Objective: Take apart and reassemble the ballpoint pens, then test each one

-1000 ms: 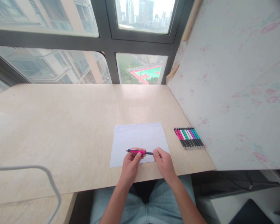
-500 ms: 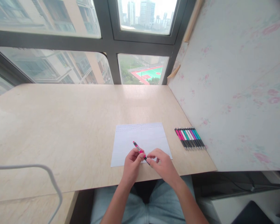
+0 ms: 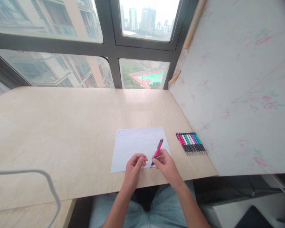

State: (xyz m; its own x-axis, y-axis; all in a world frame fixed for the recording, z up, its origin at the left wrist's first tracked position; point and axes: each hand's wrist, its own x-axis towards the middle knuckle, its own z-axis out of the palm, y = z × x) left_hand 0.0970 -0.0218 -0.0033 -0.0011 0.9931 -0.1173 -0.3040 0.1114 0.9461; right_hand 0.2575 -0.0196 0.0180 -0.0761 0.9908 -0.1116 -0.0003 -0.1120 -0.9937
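My right hand (image 3: 166, 165) grips a pink pen (image 3: 157, 151) with a black tip, held tilted with the tip pointing down at the near edge of a white sheet of paper (image 3: 136, 144). The sheet lies flat on the light wooden desk (image 3: 61, 133) and has faint writing along its far edge. My left hand (image 3: 135, 169) rests just left of the pen tip with its fingers curled loosely, holding nothing I can see.
A row of several pens (image 3: 191, 142) in pink, white, purple and teal lies to the right of the sheet, beside a floral-papered wall (image 3: 239, 85). A window (image 3: 109, 44) stands behind the desk. A white curved bar (image 3: 38, 180) sits at the near left.
The pen was held level between both hands, then swung round. My left hand let go of it, and now my right hand alone holds it, pink end pointing away from me.
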